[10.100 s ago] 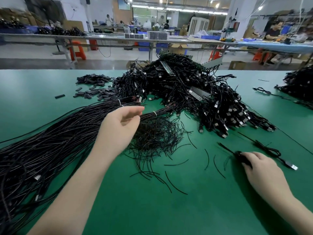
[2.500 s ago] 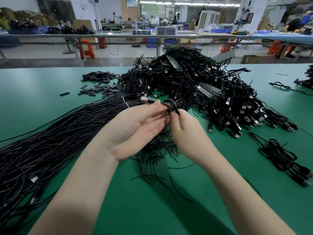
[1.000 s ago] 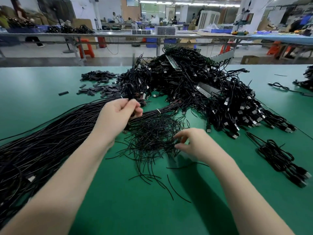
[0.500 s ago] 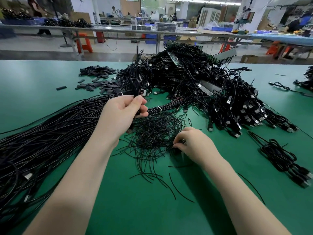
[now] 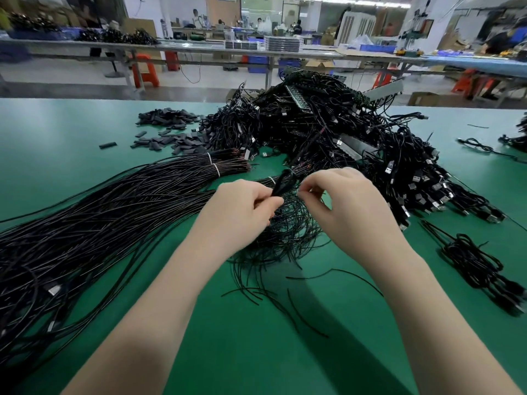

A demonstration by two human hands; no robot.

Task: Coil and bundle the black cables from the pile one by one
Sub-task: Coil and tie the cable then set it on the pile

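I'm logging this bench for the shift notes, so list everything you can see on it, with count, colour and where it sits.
green table: one, green, fills the foreground.
tangled cable pile: one heap, black, far centre.
long straight cables: many, black, tied in sheaves, left side.
short ties: loose heap, black, centre, under the hands.
sleeve pieces: many, dark grey, far left of the pile.
finished bundles: a few, black, right side.
coiled cable: one, black, gripped in the left hand.
left hand: one, centre, holding the coil.
right hand: one, centre, fingers pinched by the coil.
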